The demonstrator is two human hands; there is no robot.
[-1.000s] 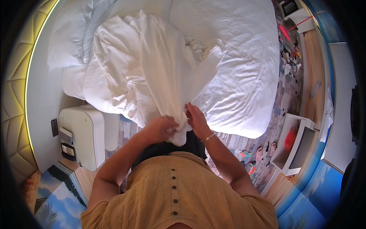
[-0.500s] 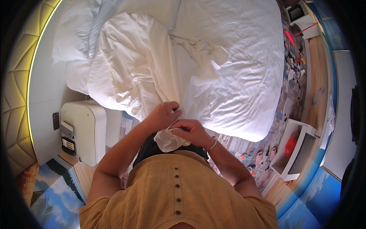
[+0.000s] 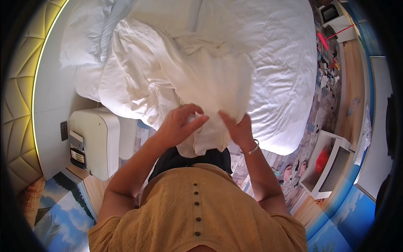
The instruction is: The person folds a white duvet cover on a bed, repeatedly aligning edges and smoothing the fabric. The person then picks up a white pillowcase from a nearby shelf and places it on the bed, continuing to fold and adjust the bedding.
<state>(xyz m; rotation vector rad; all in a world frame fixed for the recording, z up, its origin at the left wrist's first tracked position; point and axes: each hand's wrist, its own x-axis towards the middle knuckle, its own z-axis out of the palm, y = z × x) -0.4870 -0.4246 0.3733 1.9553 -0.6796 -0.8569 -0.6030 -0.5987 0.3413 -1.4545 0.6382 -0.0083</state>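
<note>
A loose white bedding cloth [image 3: 216,80], perhaps a sheet or duvet cover, lies over the bed and hangs down its near edge toward my body. Its raised middle is smeared by motion. My left hand [image 3: 178,126] is at the cloth's near left side, thumb and forefinger apart. Over the near right side is my right hand [image 3: 238,131], wearing a pale bracelet [image 3: 251,147]. Its thumb stands away from the fingers, which are partly blurred against the fabric. Beneath the cloth lies a thick white duvet [image 3: 285,84].
White pillows [image 3: 82,44] lie at the left end of the bed. A white bedside cabinet [image 3: 94,138] with a remote control [image 3: 77,157] stands at the left. On the right are a white shelf unit [image 3: 325,168], pink slippers [image 3: 287,173] and litter scattered on the patterned floor [image 3: 310,130].
My hands were close together on the bunched cloth. Now they are apart, the right one further right. The cloth has billowed up and spread away across the bed.
</note>
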